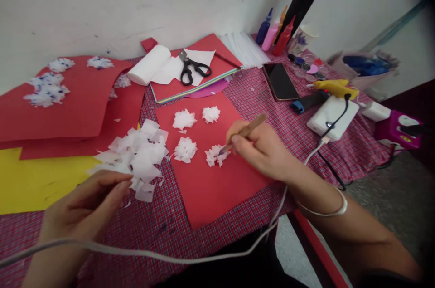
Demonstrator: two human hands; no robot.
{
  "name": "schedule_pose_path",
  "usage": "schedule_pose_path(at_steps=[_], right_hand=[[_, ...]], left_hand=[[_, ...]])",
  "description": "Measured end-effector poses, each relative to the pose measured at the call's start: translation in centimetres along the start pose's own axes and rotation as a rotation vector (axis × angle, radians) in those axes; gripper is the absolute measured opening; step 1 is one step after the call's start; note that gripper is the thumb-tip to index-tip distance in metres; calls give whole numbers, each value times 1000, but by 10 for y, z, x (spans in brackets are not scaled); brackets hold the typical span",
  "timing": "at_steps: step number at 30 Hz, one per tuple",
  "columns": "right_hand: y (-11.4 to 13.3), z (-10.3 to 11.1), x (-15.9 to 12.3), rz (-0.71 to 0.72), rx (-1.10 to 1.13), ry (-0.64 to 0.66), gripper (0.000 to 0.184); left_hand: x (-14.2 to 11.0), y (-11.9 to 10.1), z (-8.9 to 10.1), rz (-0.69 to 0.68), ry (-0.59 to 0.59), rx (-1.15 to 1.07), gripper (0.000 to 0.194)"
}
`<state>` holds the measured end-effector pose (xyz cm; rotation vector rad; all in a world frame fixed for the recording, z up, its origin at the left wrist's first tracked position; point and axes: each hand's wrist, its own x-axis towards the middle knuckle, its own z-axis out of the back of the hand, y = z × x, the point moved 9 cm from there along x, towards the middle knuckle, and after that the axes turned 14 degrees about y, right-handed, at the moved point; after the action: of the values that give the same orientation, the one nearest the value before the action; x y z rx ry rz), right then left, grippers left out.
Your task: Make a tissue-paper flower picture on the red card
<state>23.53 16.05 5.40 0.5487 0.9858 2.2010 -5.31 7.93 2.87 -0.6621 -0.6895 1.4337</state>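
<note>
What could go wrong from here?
Loose scraps beside the left hand could scatter if brushed.

The stick in the right hand is at a tuft on the sheet; too much force might flatten or shift it.

The cable passes close to both arms; it might snag.

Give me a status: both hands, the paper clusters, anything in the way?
Right hand gripping wooden stick, tip at lower-right paper cluster on red sheet. Left hand at loose paper pieces. White cable crosses foreground, clear of clusters.
</note>
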Motion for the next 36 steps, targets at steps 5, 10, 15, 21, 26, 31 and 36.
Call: schedule_pose_path(at_steps=[5, 10, 15, 21, 26, 31, 36], right_hand=[[-8, 9, -5, -3, 148, -51, 25], [-7, 5, -1, 22, 141, -22, 25], [-16, 18, -4, -66, 352, -134, 21], [-45, 24, -22, -157, 600, -209, 16], [-58, 14, -42, -183, 623, -197, 18], [-36, 1, -43, -62, 362, -100, 26], [-26, -7, -44, 4, 162, -89, 20]], left_hand=[[-25, 8, -2, 122, 85, 66, 7], [-33, -10, -5, -12, 104, 148, 5], [-29, -15, -19, -67, 165, 229, 7], [6, -86, -76, -476, 364, 265, 8], [45, -120, -129, -512, 541, 337, 16], [71, -103, -148, -387, 580, 328, 19], [74, -88, -147, -348, 573, 313, 21]])
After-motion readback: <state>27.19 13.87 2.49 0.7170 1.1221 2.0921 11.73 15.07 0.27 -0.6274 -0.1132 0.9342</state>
